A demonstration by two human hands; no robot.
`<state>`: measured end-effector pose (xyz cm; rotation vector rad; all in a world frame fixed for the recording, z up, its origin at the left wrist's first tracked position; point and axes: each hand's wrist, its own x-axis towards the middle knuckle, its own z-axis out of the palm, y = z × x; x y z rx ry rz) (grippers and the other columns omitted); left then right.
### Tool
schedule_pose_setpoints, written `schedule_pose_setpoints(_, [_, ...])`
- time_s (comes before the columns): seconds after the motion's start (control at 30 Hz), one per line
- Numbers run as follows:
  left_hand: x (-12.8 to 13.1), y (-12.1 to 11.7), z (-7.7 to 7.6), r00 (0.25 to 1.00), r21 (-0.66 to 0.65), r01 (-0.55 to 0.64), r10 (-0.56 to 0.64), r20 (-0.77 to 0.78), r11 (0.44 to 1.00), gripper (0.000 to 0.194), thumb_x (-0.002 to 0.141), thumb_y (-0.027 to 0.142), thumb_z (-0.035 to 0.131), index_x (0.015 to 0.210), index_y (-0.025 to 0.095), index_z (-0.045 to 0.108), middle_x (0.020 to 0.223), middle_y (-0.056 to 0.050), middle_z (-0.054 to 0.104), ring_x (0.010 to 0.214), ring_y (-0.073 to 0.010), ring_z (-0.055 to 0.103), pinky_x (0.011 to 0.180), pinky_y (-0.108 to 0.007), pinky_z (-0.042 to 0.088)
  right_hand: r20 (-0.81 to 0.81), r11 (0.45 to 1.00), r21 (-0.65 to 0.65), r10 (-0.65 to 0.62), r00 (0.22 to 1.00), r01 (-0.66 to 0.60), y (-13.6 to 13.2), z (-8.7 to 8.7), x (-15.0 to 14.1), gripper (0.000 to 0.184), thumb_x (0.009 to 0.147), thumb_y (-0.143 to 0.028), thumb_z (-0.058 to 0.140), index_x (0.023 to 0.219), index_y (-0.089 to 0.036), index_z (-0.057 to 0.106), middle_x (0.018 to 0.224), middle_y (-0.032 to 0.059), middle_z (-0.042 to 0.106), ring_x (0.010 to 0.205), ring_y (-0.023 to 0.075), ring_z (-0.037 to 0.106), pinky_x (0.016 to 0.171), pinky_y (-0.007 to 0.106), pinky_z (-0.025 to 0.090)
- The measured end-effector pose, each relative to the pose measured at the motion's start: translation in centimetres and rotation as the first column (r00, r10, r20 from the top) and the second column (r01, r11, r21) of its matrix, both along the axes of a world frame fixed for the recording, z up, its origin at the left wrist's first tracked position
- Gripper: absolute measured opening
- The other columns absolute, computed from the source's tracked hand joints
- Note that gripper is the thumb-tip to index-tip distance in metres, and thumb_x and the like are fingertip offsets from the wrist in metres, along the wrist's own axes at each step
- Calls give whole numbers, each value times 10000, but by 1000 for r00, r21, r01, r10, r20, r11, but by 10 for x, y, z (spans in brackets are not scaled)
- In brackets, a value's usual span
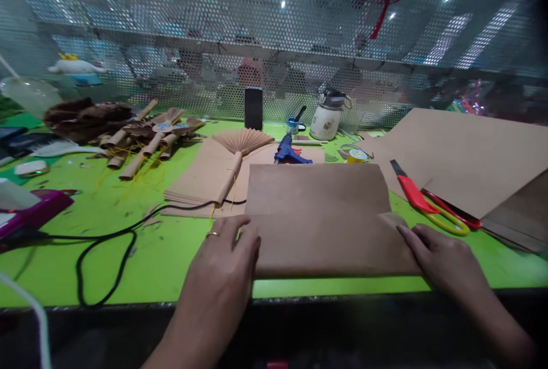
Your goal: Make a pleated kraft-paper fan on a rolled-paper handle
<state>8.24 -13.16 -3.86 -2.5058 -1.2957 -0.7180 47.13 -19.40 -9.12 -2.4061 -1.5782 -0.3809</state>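
Note:
A brown paper sheet lies folded on the green table in front of me. My left hand rests on its left edge with the fingers bent and pressed on the fold; a ring shows on one finger. My right hand presses flat on the sheet's right edge, fingers stretched toward the corner. Neither hand holds anything.
A finished paper fan lies on a stack of brown sheets. A blue glue gun, its black cable, a red cutter, scissors, large brown sheets, more fans and a white jar surround the work.

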Motion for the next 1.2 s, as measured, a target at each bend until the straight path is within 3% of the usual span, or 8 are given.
schedule_pose_setpoints(0.1, [21, -15, 4, 964, 89, 264, -266, 2, 960, 315, 891, 68, 439, 1182, 56, 559, 1314, -219, 546, 1274, -334, 459, 995, -467, 442, 27, 994, -101, -38, 999, 41, 1, 5, -5, 398, 892, -537, 419, 728, -237, 623, 654, 59, 661, 595, 241, 612, 539, 298, 340])
schedule_pose_setpoints(0.17, [39, -24, 5, 929, 52, 367, -364, -57, 929, 356, 924, 183, 468, 1244, 40, 531, 1352, -210, 540, 1312, -337, 433, 1031, -468, 430, 38, 989, -132, -69, 997, 73, 1, 8, -8, 371, 903, -514, 430, 748, -238, 622, 682, 62, 669, 628, 247, 620, 538, 294, 324])
schedule_pose_setpoints(0.23, [55, -29, 1, 907, -74, 406, -412, -92, 911, 507, 936, 391, 465, 1323, 65, 485, 1408, -182, 505, 1333, -343, 411, 1061, -483, 411, 36, 986, -146, -79, 996, 84, 1, 9, -10, 356, 915, -496, 434, 755, -237, 619, 701, 63, 676, 656, 249, 628, 542, 290, 319])
schedule_pose_setpoints(0.33, [69, -30, -10, 903, -213, 391, -418, -100, 895, 681, 899, 577, 419, 1418, 136, 396, 1496, -153, 402, 1385, -366, 315, 1106, -537, 338, 35, 986, -148, -70, 997, 75, 3, 10, -11, 342, 926, -474, 437, 761, -232, 613, 698, 63, 678, 669, 249, 633, 558, 289, 327])
schedule_pose_setpoints(0.5, [67, -26, -25, 927, -299, 329, -367, -76, 895, 694, 892, 632, 353, 1457, 229, 343, 1543, -127, 322, 1423, -369, 207, 1133, -586, 244, 10, 986, -150, -76, 997, 77, 3, 14, -12, 357, 927, -482, 429, 746, -232, 608, 691, 66, 679, 677, 256, 638, 571, 291, 345])
schedule_pose_setpoints(0.83, [67, -27, -27, 942, -342, 287, -328, -67, 895, 697, 883, 654, 344, 1467, 273, 321, 1553, -96, 310, 1438, -369, 154, 1138, -611, 199, -86, 988, -117, -111, 990, 100, 1, 13, -13, 393, 880, -536, 409, 725, -243, 621, 709, 75, 684, 678, 270, 634, 557, 302, 372])
schedule_pose_setpoints(1.07, [67, -24, -28, 925, -289, 293, -346, -156, 912, 770, 808, 573, 581, 1456, 228, 349, 1527, -169, 332, 1387, -447, 254, 1059, -657, 303, -368, 994, 47, -71, 927, 95, -4, 15, -10, 419, 788, -605, 479, 737, -238, 676, 756, 49, 716, 768, 259, 674, 647, 311, 463])
schedule_pose_setpoints(1.2, [64, -13, -42, 891, -158, 375, -402, -210, 914, 731, 832, 673, 443, 1411, 228, 426, 1433, -186, 471, 1275, -458, 444, 940, -631, 435, -526, 986, 109, -52, 849, 128, -6, 13, -7, 404, 723, -610, 550, 721, -239, 710, 786, 21, 735, 798, 252, 691, 666, 296, 505])
